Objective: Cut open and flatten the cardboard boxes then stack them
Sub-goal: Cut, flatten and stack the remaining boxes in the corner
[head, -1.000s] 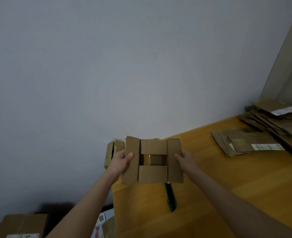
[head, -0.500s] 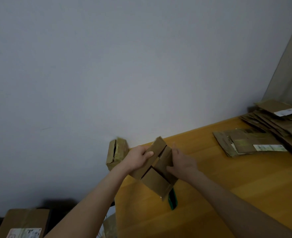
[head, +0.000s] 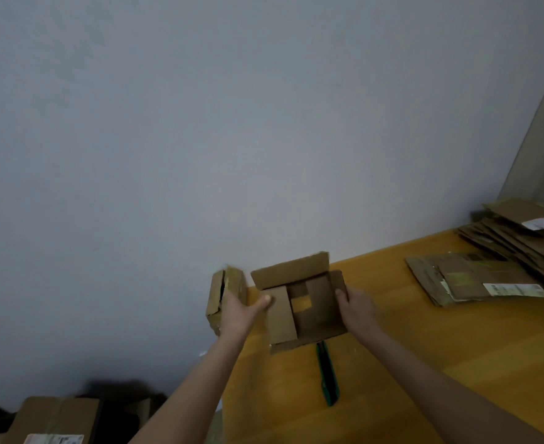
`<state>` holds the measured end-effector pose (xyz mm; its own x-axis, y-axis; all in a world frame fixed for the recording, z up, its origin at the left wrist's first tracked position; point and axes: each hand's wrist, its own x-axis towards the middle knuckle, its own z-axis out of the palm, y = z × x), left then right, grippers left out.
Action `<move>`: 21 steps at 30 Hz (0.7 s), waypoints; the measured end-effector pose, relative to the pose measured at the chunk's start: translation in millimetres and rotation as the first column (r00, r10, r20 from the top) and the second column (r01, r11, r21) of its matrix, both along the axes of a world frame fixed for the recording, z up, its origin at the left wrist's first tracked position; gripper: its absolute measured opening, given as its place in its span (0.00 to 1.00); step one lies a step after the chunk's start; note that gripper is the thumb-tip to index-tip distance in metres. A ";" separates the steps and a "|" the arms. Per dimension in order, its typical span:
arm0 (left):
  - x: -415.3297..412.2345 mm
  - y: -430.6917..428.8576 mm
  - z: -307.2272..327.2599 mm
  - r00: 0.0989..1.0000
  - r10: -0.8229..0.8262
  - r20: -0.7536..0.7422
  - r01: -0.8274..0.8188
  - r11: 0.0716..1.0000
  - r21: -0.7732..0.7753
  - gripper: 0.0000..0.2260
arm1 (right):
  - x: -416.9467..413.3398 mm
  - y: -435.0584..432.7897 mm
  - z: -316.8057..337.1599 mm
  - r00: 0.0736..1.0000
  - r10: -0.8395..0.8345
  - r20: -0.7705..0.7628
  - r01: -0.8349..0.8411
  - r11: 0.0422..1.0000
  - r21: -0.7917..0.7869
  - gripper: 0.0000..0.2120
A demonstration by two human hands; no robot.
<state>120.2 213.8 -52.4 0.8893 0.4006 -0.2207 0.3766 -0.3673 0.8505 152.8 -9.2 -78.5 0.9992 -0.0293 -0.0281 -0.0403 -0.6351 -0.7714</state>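
I hold a small brown cardboard box (head: 299, 302) above the near left part of the wooden table (head: 424, 363). Its flaps stand open and I can see through it to the table. My left hand (head: 241, 310) grips its left flap with the thumb on top. My right hand (head: 355, 310) grips its right side. A green utility knife (head: 328, 374) lies on the table just below the box. Flattened boxes (head: 475, 280) lie in a pile at the right, with a bigger stack (head: 526, 232) behind them in the corner.
Another small cardboard box (head: 224, 296) stands at the table's left edge by the wall, behind my left hand. Below the table at the lower left sits a larger box (head: 56, 418) with a label. A grey wall fills the view above.
The box was held flat with its flaps spread, then turned and skewed between both hands. Now it is held as an open tube with one flap raised.
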 end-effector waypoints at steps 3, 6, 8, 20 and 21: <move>-2.6 -7.6 -8.3 0.992 -0.123 -0.038 0.121 0.992 -0.047 0.45 | -4.3 4.9 4.5 0.999 0.053 0.008 -0.053 0.998 0.036 0.14; 9.6 -9.7 -7.2 0.995 -0.084 -0.057 0.089 0.992 0.092 0.42 | -10.6 7.8 6.4 0.994 0.104 0.025 -0.107 0.978 0.178 0.13; 14.1 -3.8 -7.3 0.993 -0.095 -0.074 0.103 0.988 0.111 0.35 | -13.2 6.5 8.4 0.996 0.093 0.006 -0.091 0.948 0.306 0.13; -0.5 35.2 3.6 0.971 -0.236 0.025 0.205 0.782 -0.589 0.12 | -3.9 -31.0 -5.9 0.886 0.090 -0.454 0.340 0.540 0.770 0.24; -1.4 37.6 6.4 0.966 -0.254 0.038 0.226 0.771 -0.596 0.12 | -4.8 -34.9 -6.3 0.862 0.171 -0.478 0.354 0.473 0.807 0.27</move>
